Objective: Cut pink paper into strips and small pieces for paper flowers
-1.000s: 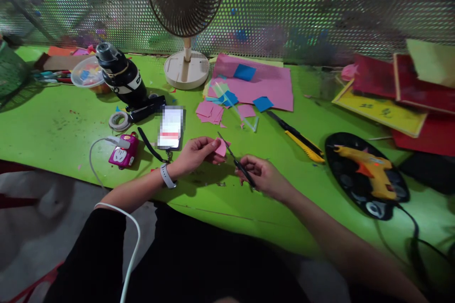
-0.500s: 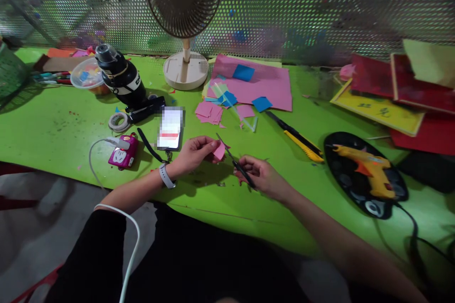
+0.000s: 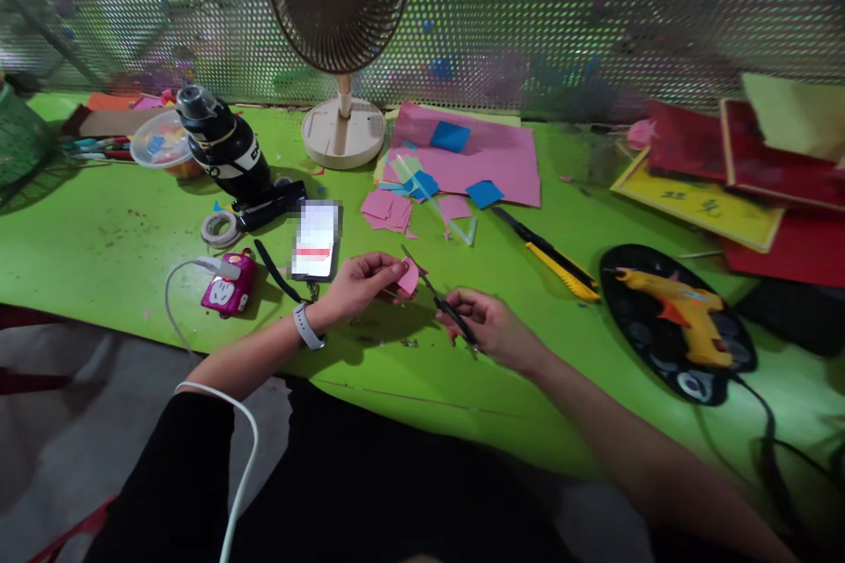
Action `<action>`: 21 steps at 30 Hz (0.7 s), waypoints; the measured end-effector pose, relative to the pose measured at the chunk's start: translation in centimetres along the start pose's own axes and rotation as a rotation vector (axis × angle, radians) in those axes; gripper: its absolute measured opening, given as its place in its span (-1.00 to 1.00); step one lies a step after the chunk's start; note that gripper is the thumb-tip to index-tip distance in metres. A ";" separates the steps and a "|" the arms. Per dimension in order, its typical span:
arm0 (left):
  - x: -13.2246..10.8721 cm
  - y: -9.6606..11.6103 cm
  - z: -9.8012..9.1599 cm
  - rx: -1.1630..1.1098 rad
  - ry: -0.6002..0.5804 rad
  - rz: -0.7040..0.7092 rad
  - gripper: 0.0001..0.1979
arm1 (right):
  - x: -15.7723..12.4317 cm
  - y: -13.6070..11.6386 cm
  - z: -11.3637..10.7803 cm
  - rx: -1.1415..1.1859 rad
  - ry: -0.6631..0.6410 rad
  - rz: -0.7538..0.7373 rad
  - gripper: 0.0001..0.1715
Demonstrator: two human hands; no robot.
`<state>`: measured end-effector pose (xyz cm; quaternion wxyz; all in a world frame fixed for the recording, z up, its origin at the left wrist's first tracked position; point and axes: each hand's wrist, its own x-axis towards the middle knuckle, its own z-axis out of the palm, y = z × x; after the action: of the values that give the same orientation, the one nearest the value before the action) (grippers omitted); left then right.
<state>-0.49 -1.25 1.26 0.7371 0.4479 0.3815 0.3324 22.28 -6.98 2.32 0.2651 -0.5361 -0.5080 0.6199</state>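
Observation:
My left hand (image 3: 360,283) pinches a small pink paper piece (image 3: 408,278) just above the green table (image 3: 119,237). My right hand (image 3: 492,327) is closed around the handles of black scissors (image 3: 439,299), whose blades reach up and left to the paper's edge. A white watch band sits on my left wrist. Loose pink and blue paper squares (image 3: 396,207) lie beyond the hands, in front of a large pink sheet (image 3: 488,158).
A phone (image 3: 315,237), pink device with white cable (image 3: 228,281), tape roll (image 3: 221,227) and black bottle (image 3: 228,145) stand left. A fan (image 3: 343,119) is behind. A yellow utility knife (image 3: 554,259) and a yellow glue gun on a black tray (image 3: 679,317) lie right, near red and yellow boards (image 3: 726,185).
The pink piece has turned a little in my left fingers and looks rounder at its edge. Both hands have stayed in nearly the same place.

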 end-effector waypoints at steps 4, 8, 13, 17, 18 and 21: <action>0.2 0.0 -0.1 -0.006 0.007 0.002 -0.55 | 0.0 0.0 -0.1 -0.001 -0.001 -0.006 -0.21; 0.2 0.1 -0.1 -0.005 0.000 -0.004 -0.59 | 0.0 0.1 -0.2 -0.002 -0.010 -0.009 -0.21; 0.2 0.2 -0.2 0.013 -0.002 0.001 -0.62 | -0.1 0.2 -0.3 -0.008 -0.027 -0.010 -0.22; 0.1 0.3 -0.3 0.017 -0.009 0.003 -0.60 | -0.2 0.1 -0.3 -0.004 -0.029 -0.018 -0.21; 0.1 0.4 -0.3 0.013 -0.014 0.006 -0.59 | -0.2 0.1 -0.3 -0.006 -0.027 -0.022 -0.21; 0.1 0.5 -0.3 0.015 -0.021 0.000 -0.59 | -0.2 0.0 -0.2 -0.006 -0.023 -0.029 -0.20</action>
<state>-0.82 -0.84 1.60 0.7377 0.4568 0.3765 0.3247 22.57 -7.07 2.40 0.2665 -0.5225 -0.5206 0.6204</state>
